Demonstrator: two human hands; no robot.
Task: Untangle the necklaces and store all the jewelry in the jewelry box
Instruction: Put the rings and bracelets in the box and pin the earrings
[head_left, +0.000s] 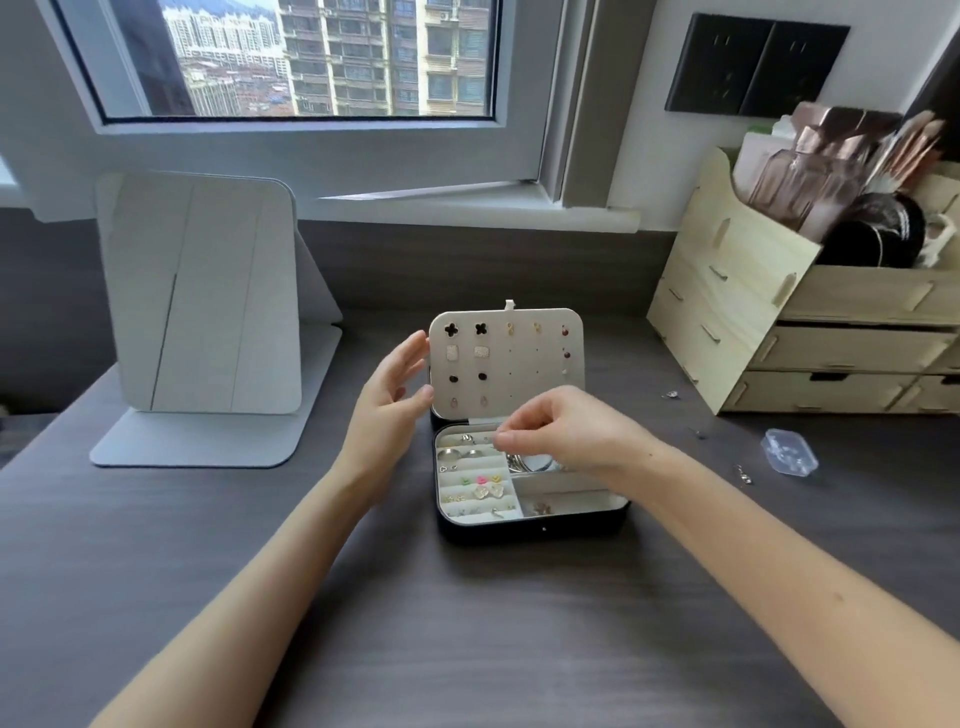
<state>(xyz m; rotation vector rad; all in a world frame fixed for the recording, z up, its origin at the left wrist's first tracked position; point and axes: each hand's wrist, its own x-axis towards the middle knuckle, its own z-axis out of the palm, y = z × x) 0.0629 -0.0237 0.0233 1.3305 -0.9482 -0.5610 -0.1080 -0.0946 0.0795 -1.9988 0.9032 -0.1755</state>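
Note:
A dark jewelry box (535, 525) stands open on the desk, its cream tray holding rings, coloured studs and several small pieces. Its upright earring panel (506, 364) carries pairs of studs. My left hand (387, 402) touches the panel's left edge, thumb at its lower corner and fingers relaxed. My right hand (563, 434) hovers over the tray's upper part with fingertips pinched together on something tiny that I cannot make out. Loose small jewelry pieces (743, 474) lie on the desk to the right, another (671, 395) near the organizer.
A folding mirror stand (208, 322) stands at the left. A wooden drawer organizer (810, 332) with cosmetics fills the right back. A small clear plastic case (789, 451) lies right of the box. The window sill runs behind.

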